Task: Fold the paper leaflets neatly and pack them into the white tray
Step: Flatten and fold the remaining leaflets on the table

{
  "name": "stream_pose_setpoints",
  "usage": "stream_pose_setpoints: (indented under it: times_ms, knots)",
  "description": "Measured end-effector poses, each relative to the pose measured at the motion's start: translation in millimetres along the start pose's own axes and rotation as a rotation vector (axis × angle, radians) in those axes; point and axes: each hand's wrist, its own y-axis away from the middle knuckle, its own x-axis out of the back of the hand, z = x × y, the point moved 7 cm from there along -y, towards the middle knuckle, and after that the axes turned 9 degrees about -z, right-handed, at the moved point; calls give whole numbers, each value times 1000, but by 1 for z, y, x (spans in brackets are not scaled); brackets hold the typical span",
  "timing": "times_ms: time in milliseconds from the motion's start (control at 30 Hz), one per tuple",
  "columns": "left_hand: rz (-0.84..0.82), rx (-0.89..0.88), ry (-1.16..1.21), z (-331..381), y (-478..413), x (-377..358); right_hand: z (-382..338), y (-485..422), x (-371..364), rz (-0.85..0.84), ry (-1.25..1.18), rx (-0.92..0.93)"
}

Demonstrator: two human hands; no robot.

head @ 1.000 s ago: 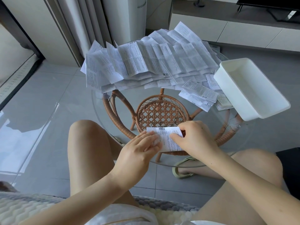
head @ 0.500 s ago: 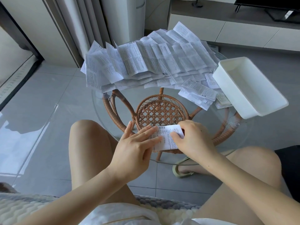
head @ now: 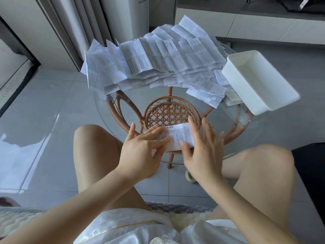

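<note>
Paper folded into a small leaflet (head: 177, 136) lies flat on the near part of the glass tabletop (head: 249, 131). We press its left end with the straight fingers of our left hand (head: 140, 155). Our right hand (head: 202, 155), fingers spread and slightly blurred, touches its right edge and grips nothing. Beyond, unfolded leaflets (head: 151, 62) heap the far side, with the white tray (head: 246, 90) just right of them.

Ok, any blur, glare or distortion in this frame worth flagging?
Head view: the right hand is motion-blurred, the left hand sharper; bright glare washes out the floor at left; wide-angle distortion slants the curtain; print on the leaflet is too soft to read.
</note>
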Motion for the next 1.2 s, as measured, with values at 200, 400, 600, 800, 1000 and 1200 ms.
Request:
stream_pose_setpoints:
  times_ms: [200, 400, 600, 800, 1000, 1200]
  knots:
    - [-50, -34, -16, -4, 0, -1, 12, -2, 6, 38, -34, 34]
    - [-94, -89, -16, -4, -3, 1, 21, -6, 12, 38, -85, 75]
    - [-129, -179, -84, -3, -1, 9, 24, -8, 17, 33, -89, 126]
    - [-237, -384, -342, 5, 17, 0, 26, -8, 38, 134, -142, 171]
    - [-95, -578, -284, 17, 16, 19, 48, -48, 71, 192, -34, 141]
    - [-141, -160, 346, 25, -37, 78, 55, -89, 86, 127, 0, 174]
